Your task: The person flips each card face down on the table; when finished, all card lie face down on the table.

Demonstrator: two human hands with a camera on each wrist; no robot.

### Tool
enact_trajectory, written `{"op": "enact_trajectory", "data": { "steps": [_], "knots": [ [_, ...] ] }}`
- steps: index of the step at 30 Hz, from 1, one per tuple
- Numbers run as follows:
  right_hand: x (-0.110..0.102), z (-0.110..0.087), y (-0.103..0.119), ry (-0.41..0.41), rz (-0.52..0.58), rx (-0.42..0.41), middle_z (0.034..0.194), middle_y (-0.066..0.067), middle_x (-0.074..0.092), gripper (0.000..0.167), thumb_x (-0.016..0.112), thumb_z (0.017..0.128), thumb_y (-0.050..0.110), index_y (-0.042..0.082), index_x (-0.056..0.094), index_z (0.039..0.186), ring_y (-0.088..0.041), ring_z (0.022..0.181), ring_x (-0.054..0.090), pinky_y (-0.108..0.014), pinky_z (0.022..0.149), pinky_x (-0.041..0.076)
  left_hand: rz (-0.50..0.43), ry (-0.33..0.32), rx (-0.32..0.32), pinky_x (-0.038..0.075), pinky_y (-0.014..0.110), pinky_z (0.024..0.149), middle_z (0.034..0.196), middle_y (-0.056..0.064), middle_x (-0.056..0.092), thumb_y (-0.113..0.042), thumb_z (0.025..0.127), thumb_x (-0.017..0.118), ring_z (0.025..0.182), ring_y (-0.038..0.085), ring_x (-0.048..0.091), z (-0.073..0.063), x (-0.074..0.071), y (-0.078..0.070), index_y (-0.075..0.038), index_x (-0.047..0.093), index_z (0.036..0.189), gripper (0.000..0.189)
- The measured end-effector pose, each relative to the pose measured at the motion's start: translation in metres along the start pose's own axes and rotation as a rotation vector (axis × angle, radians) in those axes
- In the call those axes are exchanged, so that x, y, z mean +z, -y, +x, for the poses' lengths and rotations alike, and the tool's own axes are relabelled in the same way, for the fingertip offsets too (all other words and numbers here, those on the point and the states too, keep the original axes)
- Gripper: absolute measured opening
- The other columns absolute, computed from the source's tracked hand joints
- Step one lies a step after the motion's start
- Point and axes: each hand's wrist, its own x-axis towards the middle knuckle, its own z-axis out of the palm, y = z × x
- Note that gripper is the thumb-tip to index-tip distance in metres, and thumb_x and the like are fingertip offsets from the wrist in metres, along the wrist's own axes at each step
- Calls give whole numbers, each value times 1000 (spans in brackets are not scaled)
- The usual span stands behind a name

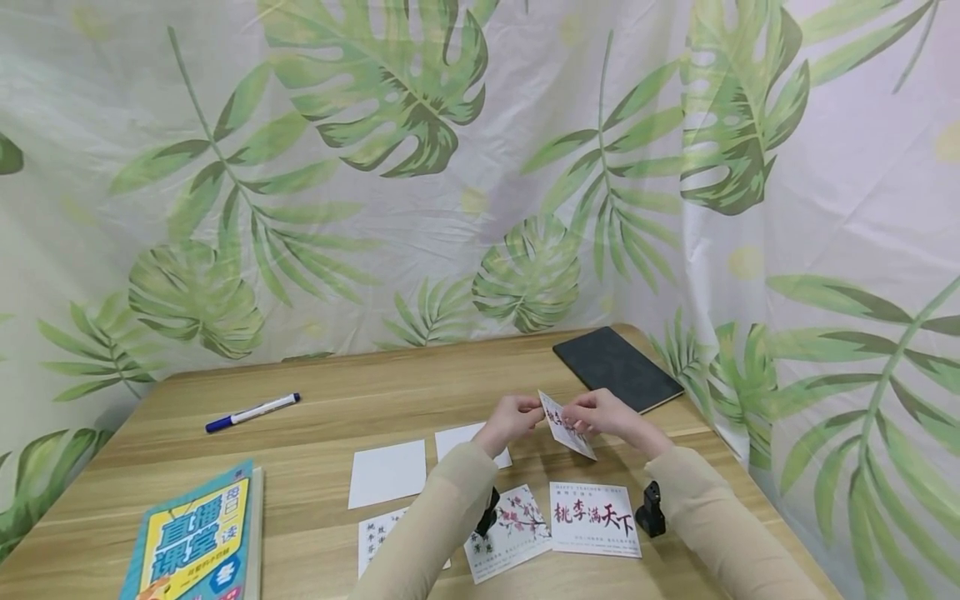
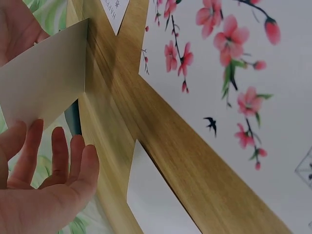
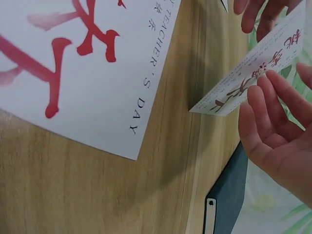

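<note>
Between my hands, a printed square card (image 1: 558, 427) with red characters stands tilted above the table. My left hand (image 1: 516, 419) is at its left edge, thumb and index fingertip at the border of the blank back (image 2: 48, 73) in the left wrist view. Curled fingers of my right hand (image 3: 278, 122) meet the printed face, and in the head view that hand holds the card from the right. Nearer me lie a matching red-lettered card (image 1: 596, 518), a blossom card (image 1: 513, 529) and a card with black characters (image 1: 375, 533), partly hidden by my left sleeve.
Two blank white cards (image 1: 387, 473) lie left of my hands, one partly behind my left forearm. A black notebook (image 1: 615, 367) occupies the back right corner. At left are a blue-capped marker (image 1: 255, 412) and a thick book (image 1: 195, 542). A leaf-patterned curtain (image 1: 420, 208) hangs behind.
</note>
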Motion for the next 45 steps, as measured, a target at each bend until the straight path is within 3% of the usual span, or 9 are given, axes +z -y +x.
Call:
{"op": "enact_trajectory", "data": {
  "steps": [6, 14, 22, 28, 32, 36, 45],
  "knots": [
    [-3, 0, -4, 41, 94, 28, 103, -13, 68, 40, 49, 97, 33, -1, 65, 110, -20, 88, 65, -38, 77, 56, 1, 18, -14, 54, 42, 85, 113, 22, 65, -13, 92, 58, 102, 32, 63, -1, -1, 1, 2, 63, 117, 30],
    [-5, -1, -2, 108, 271, 45, 116, -19, 63, 61, 44, 96, 49, -6, 58, 118, -27, 100, 65, -43, 88, 54, -18, 35, 26, 52, 38, 90, 111, 19, 68, -19, 88, 65, 105, 29, 64, 1, 0, 2, -1, 66, 113, 31],
    [-11, -3, 8, 121, 271, 71, 110, -16, 66, 66, 49, 92, 53, -5, 57, 121, -21, 92, 68, -42, 83, 56, 3, 69, 15, 50, 44, 93, 117, 18, 65, -28, 87, 67, 111, 32, 60, -2, 2, -2, -3, 64, 117, 39],
    [-20, -6, 13, 144, 249, 54, 110, -20, 65, 53, 53, 94, 38, -7, 55, 123, -23, 91, 69, -47, 85, 54, 53, 85, 15, 48, 44, 95, 123, 16, 62, -30, 87, 66, 115, 33, 57, -1, 3, -3, -5, 65, 116, 38],
    [-27, -8, 14, 119, 249, 45, 114, -24, 62, 48, 52, 95, 19, -12, 44, 131, -23, 88, 68, -42, 79, 57, 88, 85, 9, 49, 43, 94, 127, 15, 59, -27, 87, 66, 115, 32, 56, 0, 5, 0, -7, 66, 116, 35],
    [-31, -9, 11, 87, 243, 56, 117, -28, 57, 52, 51, 92, 6, -10, 32, 138, -22, 84, 67, -36, 72, 58, 121, 83, -14, 50, 40, 89, 123, 19, 60, -25, 86, 68, 112, 32, 56, 0, 6, 2, -8, 65, 118, 36],
    [-30, -10, -2, 37, 224, 68, 105, -21, 60, 58, 54, 88, -2, -7, 30, 140, -17, 75, 65, -33, 63, 58, 198, 49, -30, 48, 46, 92, 123, 26, 55, -16, 82, 71, 111, 35, 54, -2, 8, 1, -2, 44, 136, 62]
  ]
}}
